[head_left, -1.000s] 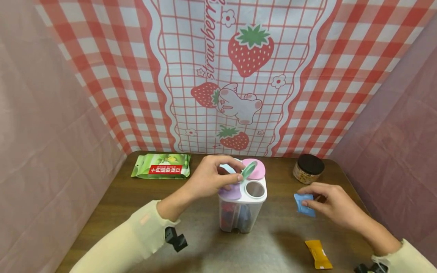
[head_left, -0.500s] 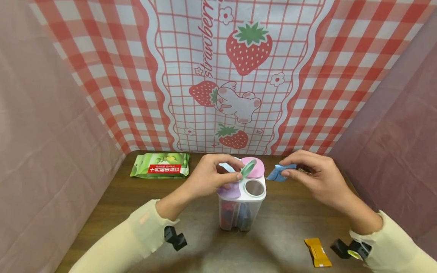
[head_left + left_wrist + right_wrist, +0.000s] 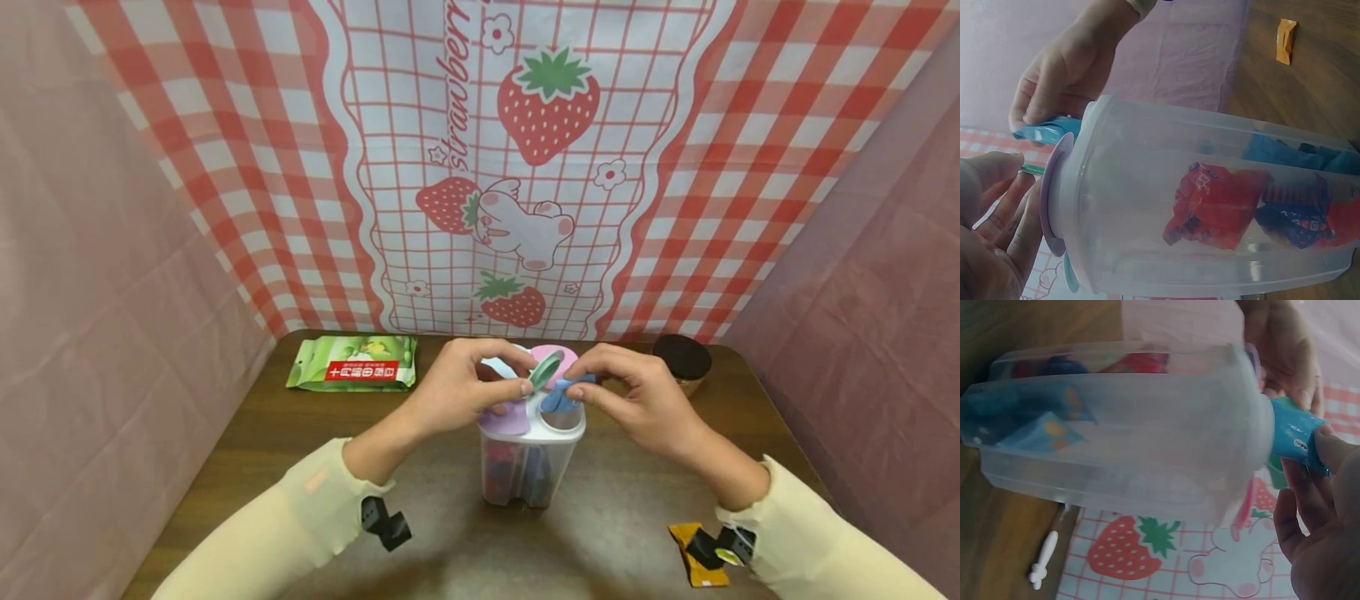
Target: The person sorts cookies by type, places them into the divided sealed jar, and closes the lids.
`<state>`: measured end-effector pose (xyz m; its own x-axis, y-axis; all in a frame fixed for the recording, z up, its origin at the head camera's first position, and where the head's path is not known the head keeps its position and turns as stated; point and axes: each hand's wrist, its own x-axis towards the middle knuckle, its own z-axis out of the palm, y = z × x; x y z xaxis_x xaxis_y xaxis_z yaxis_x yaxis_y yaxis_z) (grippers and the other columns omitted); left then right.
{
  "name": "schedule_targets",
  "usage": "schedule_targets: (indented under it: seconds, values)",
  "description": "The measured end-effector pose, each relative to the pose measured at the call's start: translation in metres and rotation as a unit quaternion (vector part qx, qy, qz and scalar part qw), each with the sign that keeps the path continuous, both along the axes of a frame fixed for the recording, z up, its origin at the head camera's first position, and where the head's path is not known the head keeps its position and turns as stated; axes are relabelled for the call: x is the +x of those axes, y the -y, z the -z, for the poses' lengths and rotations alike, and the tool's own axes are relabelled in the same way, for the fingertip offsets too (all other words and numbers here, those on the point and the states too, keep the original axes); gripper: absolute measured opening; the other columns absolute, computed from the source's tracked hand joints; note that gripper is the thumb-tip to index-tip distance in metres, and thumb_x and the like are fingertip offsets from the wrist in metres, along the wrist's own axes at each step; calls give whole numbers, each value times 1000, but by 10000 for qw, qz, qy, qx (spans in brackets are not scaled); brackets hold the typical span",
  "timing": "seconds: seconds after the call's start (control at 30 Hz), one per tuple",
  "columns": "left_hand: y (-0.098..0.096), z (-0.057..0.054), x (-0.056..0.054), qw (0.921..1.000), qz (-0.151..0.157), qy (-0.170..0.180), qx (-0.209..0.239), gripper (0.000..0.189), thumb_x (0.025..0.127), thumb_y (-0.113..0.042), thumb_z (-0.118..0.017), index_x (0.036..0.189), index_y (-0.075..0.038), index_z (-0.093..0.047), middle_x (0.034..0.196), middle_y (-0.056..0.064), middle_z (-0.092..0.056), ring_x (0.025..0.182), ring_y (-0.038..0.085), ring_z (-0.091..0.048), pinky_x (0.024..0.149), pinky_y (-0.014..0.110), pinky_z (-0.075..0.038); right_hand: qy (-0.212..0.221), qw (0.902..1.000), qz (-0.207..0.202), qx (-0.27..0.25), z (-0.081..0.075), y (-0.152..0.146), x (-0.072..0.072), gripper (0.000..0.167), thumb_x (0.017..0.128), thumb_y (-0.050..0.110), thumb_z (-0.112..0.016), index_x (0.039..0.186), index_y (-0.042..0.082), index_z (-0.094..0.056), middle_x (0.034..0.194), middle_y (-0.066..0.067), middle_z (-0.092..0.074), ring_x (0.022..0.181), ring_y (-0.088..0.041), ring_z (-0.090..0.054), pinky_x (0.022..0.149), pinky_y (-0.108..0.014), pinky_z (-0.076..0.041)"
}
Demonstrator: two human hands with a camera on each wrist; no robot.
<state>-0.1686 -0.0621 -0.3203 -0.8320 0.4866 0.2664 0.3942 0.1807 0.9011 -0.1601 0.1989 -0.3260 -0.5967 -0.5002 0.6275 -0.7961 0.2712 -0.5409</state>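
Observation:
A clear, divided plastic storage container (image 3: 528,471) stands upright on the table, with a white top and coloured flip lids. My left hand (image 3: 468,387) pinches the raised green lid (image 3: 546,371) between thumb and fingers, beside a round opening. Over that opening my right hand (image 3: 637,396) pinches a small blue wrapped packet (image 3: 558,398); in the right wrist view the packet (image 3: 1297,434) reaches the opening's rim. Red packets (image 3: 1219,203) and blue packets (image 3: 1047,428) show through the walls, in separate compartments. Purple lid (image 3: 506,419) and pink lid (image 3: 553,358) lie closed.
A green pouch (image 3: 356,364) lies at the table's back left. At the back right, a black-lidded jar (image 3: 681,358) is partly hidden by my right hand. One orange packet (image 3: 707,573) lies near the front right, under the right wrist camera. Checked cloth (image 3: 285,167) hangs behind.
My right hand has carried the blue packet leftward from the table's right side to over the container's opening. My left hand has stayed at the green lid.

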Motion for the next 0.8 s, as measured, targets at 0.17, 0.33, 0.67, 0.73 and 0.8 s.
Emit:
schedule_targets:
  seconds: [0.17,0.33,0.67,0.73,0.8]
  values:
    - [0,0,0,10000,-16,-10,-19,20,89,-10,-79,109,-13,-77,97,6,-74,63,20,-71,56,37,-62,-104,9998,125,92,8,0,-2,34,80,-9,-81,102,17,-77,96,4,-74,79,-6,-61,65,-19,-50]
    - [0,0,0,10000,-39,-61,-56,20,89,-10,-79,109,-13,-77,98,5,-74,63,20,-71,55,36,-62,-483,9985,14,241,12,1,-2,35,77,-6,-85,103,17,-77,98,6,-72,82,-6,-63,68,-19,-50]
    - [0,-1,1,9998,-83,-78,-131,20,89,-10,-79,109,-13,-77,99,5,-74,64,20,-72,55,36,-62,-539,9937,171,964,21,-2,3,19,80,11,-88,93,22,-78,103,8,-64,92,-5,-61,78,-18,-50]
    - [0,-1,1,9999,-82,-55,-124,20,89,-11,-79,109,-13,-77,99,5,-74,65,20,-72,55,36,-62,-555,9925,177,1076,22,-3,4,16,82,12,-87,90,22,-78,104,5,-64,94,-5,-60,80,-19,-51]
    - [0,-1,1,9999,-87,-41,-117,20,89,-11,-79,109,-13,-77,99,5,-74,65,20,-72,55,36,-62,-589,9917,175,1126,22,-4,4,15,82,12,-86,88,22,-77,105,4,-64,94,-5,-60,81,-19,-51]
